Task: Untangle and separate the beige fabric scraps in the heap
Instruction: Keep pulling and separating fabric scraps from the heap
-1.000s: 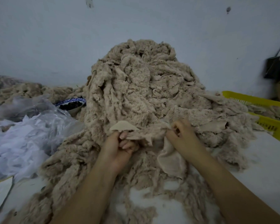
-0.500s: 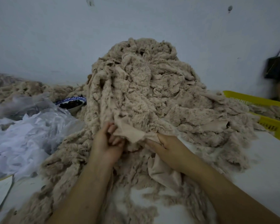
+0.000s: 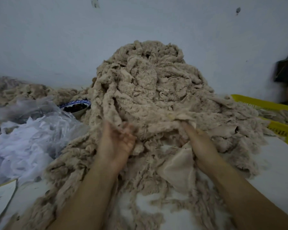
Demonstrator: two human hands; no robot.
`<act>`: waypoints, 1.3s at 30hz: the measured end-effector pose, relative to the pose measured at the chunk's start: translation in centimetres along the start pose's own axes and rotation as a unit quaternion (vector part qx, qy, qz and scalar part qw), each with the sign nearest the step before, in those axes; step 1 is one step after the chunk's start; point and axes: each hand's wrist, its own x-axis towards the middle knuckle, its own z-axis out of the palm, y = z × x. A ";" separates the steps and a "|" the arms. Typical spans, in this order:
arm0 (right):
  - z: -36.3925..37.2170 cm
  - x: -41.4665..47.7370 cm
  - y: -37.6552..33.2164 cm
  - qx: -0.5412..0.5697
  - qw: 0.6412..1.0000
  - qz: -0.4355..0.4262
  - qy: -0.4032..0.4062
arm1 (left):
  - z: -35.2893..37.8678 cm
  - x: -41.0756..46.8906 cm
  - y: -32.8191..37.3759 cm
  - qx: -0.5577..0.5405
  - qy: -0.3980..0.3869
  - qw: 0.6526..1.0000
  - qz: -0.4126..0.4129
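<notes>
Since half a second ago our left hand (image 3: 117, 143) has let go of the smooth piece it shared with the right, and our right hand (image 3: 201, 145) has slid rightward and deeper into the pile.

From the head camera, the heap (image 3: 148, 90) of beige fabric scraps rises against the pale wall (image 3: 56, 39) in the middle of the white table (image 3: 283, 165), its tangled strands spilling toward us around both forearms. The left hand lies at the foot of the heap with its palm turned up and bare, the fingers loosely bent and blurred, gripping nothing we can see. The right hand's fingertips are buried beneath a pale flap (image 3: 181, 116); we cannot tell whether they pinch it. A smooth scrap (image 3: 178, 170) lies just under that wrist.

On the left sit a clear bag of white cuttings (image 3: 28, 138) and a blue-and-white bowl (image 3: 76, 103) of something dark. On the right is a yellow basket (image 3: 263, 103) holding more scraps, and beyond it a black bag (image 3: 286, 70).
</notes>
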 end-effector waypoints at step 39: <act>1.0 -1.2 -0.4 0.128 0.982 0.030 -0.139 | 2.7 -3.5 -3.7 0.538 -0.066 0.827 0.152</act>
